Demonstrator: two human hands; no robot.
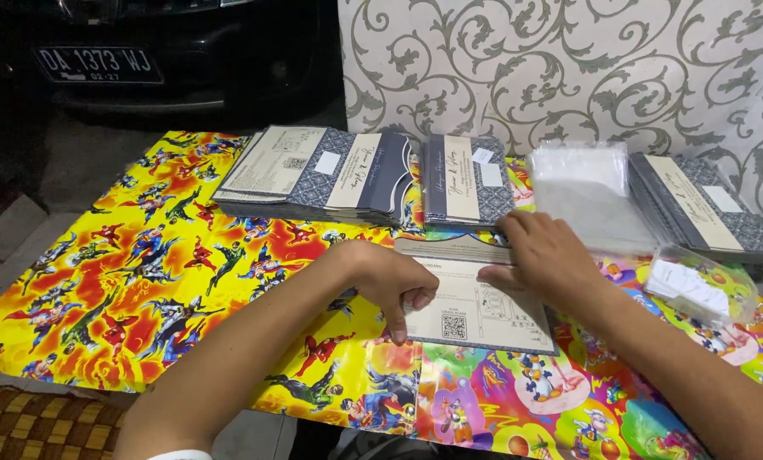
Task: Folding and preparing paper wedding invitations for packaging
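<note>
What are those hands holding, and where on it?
Both hands press one cream card flat: left hand on its left part, right hand at its top edge.

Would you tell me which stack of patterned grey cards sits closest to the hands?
The middle stack of grey patterned cards, just beyond the right hand; the other stacks lie farther off to either side.

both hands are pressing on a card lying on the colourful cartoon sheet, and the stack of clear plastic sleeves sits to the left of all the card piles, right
Not quite. The head view shows the clear plastic sleeves toward the right, between the middle card pile and the right card pile, not left of them all. The rest holds: the left hand and right hand both press on the card lying on the cartoon sheet.
</note>
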